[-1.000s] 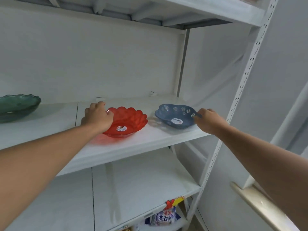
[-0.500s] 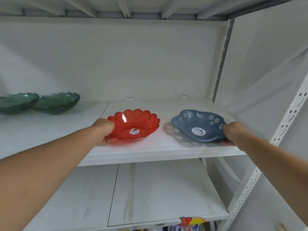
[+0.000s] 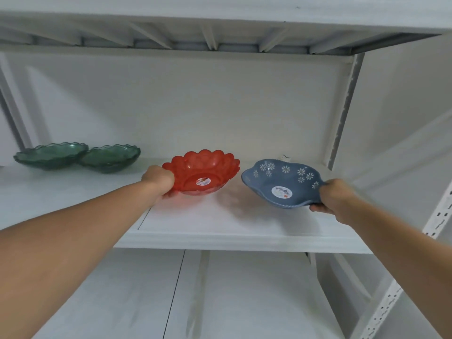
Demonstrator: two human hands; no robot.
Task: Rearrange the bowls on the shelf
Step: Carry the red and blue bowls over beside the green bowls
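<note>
A clear red scalloped bowl [image 3: 204,171] with a sticker inside is held a little above the white shelf [image 3: 220,226]. My left hand [image 3: 159,179] grips its left rim. To its right, a blue bowl with white flowers [image 3: 281,182] is lifted and tilted toward me. My right hand [image 3: 335,196] grips its right rim. Two dark green glass bowls [image 3: 51,155] [image 3: 111,157] rest side by side on the same shelf, far left.
The shelf unit has a white back wall, a ribbed upper shelf [image 3: 220,33] close overhead and a perforated upright post [image 3: 440,216] at the right. A lower white shelf [image 3: 220,302] lies beneath.
Both bowls have risen off the shelf in my hands, the blue one tilting toward me. My view has shifted left and up, so both green bowls show.
</note>
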